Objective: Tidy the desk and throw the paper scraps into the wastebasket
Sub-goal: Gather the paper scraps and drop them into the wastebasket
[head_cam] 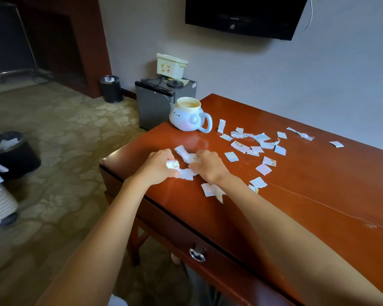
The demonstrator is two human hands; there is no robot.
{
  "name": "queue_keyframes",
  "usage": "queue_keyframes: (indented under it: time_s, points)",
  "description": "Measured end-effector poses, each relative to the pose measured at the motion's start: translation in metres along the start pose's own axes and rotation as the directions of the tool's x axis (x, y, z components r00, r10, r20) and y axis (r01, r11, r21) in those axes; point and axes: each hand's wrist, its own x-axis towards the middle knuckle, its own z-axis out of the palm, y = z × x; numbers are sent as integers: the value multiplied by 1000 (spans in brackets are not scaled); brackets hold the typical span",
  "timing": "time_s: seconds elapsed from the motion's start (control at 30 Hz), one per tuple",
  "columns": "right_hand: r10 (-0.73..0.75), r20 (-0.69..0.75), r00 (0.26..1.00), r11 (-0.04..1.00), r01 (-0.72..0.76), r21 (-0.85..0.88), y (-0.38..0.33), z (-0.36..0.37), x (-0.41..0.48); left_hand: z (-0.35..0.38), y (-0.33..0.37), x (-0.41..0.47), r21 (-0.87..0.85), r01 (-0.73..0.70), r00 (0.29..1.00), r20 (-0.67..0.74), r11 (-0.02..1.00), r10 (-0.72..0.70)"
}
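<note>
Scraps (231, 156) litter the reddish desk (318, 206) near a mug (187, 115).

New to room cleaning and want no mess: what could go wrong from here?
The mug stands near the desk corner, just beyond the hands; a wide sweep might knock it. The scraps near the front edge could slide onto the carpet. The left hand grips a wad of them, and the wastebasket is off on the floor, so pieces may drop on the way.

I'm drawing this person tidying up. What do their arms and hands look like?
The left hand and right hand wear no gloves. No watch or bracelet shows at either wrist, and no sleeves show: bare right up to the picture's edge.
</note>
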Motion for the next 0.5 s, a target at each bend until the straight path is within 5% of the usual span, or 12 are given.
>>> queue_keyframes:
  time_s: [0.33, 0.5]
  points:
    - [183, -55, 982, 952, -163, 259, 35, -39, -13, 18, 25, 2, 0, 39, 992, -119, 999, -39]
    - [218, -74, 973, 938, -188, 290, 48, -52, -25, 18, 41, 0, -249, -17, 996, -93, 968, -6]
